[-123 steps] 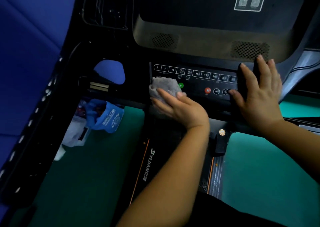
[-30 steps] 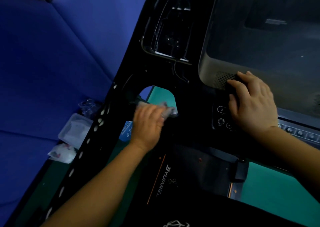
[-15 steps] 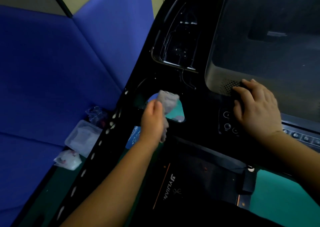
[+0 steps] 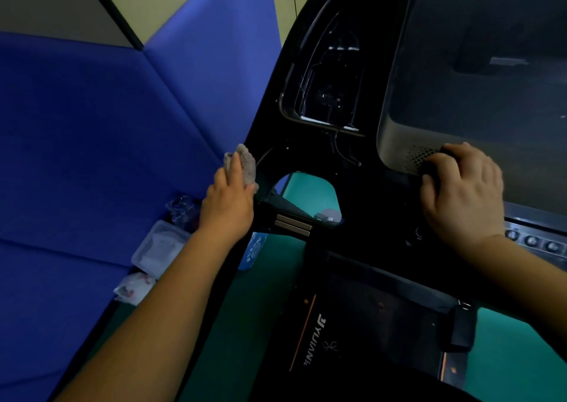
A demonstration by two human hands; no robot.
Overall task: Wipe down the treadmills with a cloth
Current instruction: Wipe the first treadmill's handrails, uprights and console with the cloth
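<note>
Grey cloth point(image 4: 245, 163) at the treadmill's point(image 4: 306, 156) left edge, both hands on the machine.
At the outer rim of the black frame the left hand point(image 4: 227, 208) holds the cloth, just beside the blue padded wall point(image 4: 107, 125); the right hand point(image 4: 463, 196) curls its fingers over the console point(image 4: 395, 137) at its lower corner, by the speaker grille. Clear plastic containers point(image 4: 159, 248) lie on the floor below.

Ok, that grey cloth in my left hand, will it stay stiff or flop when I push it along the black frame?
Probably floppy: the cloth bunches in folds above the left hand. Likely light, since fingers alone hold it up. Its rough weave may grip the frame.
</note>
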